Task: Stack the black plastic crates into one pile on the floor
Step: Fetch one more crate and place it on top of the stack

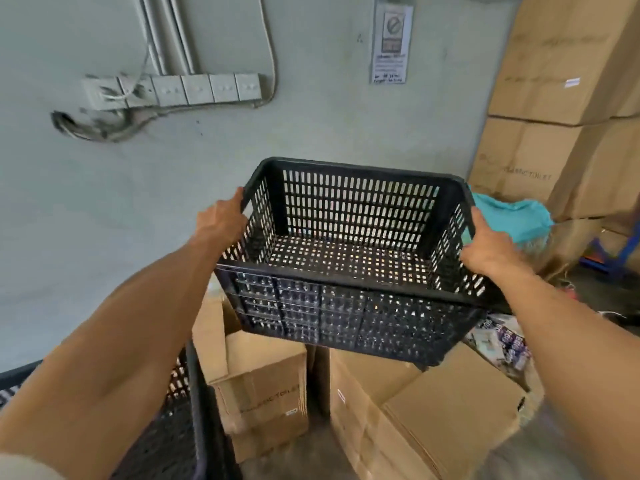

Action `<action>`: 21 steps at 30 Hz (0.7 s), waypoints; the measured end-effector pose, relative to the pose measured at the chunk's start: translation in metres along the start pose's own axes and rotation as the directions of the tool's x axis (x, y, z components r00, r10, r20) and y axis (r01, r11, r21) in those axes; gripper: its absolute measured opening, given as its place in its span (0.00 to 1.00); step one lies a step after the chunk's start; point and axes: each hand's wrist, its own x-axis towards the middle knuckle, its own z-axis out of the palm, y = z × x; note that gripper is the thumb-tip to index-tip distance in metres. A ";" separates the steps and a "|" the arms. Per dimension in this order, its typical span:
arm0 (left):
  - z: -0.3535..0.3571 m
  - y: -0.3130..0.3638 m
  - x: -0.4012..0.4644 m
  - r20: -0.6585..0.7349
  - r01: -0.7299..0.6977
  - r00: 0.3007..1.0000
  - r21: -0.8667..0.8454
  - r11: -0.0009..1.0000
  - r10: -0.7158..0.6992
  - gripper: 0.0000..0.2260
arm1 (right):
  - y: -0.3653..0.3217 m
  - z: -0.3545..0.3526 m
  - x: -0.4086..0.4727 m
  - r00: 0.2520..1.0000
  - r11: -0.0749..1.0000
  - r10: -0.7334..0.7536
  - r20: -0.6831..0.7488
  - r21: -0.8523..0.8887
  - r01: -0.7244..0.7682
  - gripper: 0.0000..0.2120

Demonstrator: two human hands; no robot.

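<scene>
A black slotted plastic crate point(349, 306) hangs in the air in front of me, open side up and empty, above cardboard boxes. My left hand point(221, 221) grips its left rim and my right hand point(488, 249) grips its right rim. A second black crate point(183, 420) stands at the lower left, mostly hidden behind my left forearm; only its right wall and rim show.
Brown cardboard boxes point(263, 382) sit on the floor under the held crate, with a taller stack of boxes point(561, 109) at the right. A turquoise cloth point(512, 216) lies behind the crate. A grey wall point(104, 202) with a socket strip and cables faces me.
</scene>
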 end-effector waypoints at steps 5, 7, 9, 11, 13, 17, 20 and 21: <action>-0.062 -0.074 -0.006 -0.043 0.039 0.998 0.061 0.997 -0.036 0.22 | -0.071 -0.031 -0.026 0.996 0.995 -0.093 0.020 -0.040 0.093 0.43; -0.081 -0.104 -0.017 -0.040 0.062 0.998 0.091 0.994 -0.058 0.22 | -0.096 -0.032 -0.040 0.992 0.992 -0.118 0.040 -0.047 0.119 0.42; -0.097 -0.136 -0.035 -0.039 0.084 0.996 0.109 0.990 -0.080 0.22 | -0.119 -0.029 -0.057 0.988 0.988 -0.147 0.052 -0.050 0.149 0.42; -0.111 -0.170 -0.058 -0.037 0.104 0.994 0.128 0.986 -0.100 0.21 | -0.142 -0.021 -0.081 0.983 0.983 -0.168 0.072 -0.057 0.172 0.43; -0.126 -0.206 -0.082 -0.021 0.119 0.993 0.152 0.981 -0.117 0.19 | -0.166 -0.013 -0.106 0.978 0.979 -0.186 0.095 -0.062 0.193 0.43; -0.156 -0.276 -0.124 0.019 0.160 0.986 0.202 0.966 -0.167 0.19 | -0.216 0.000 -0.152 0.962 0.968 -0.230 0.147 -0.069 0.242 0.42; -0.172 -0.323 -0.151 0.037 0.192 0.978 0.212 0.958 -0.205 0.19 | -0.253 0.006 -0.182 0.947 0.961 -0.254 0.197 -0.059 0.270 0.44; -0.174 -0.338 -0.159 0.046 0.203 0.975 0.215 0.955 -0.218 0.19 | -0.264 0.009 -0.191 0.942 0.958 -0.262 0.210 -0.061 0.280 0.44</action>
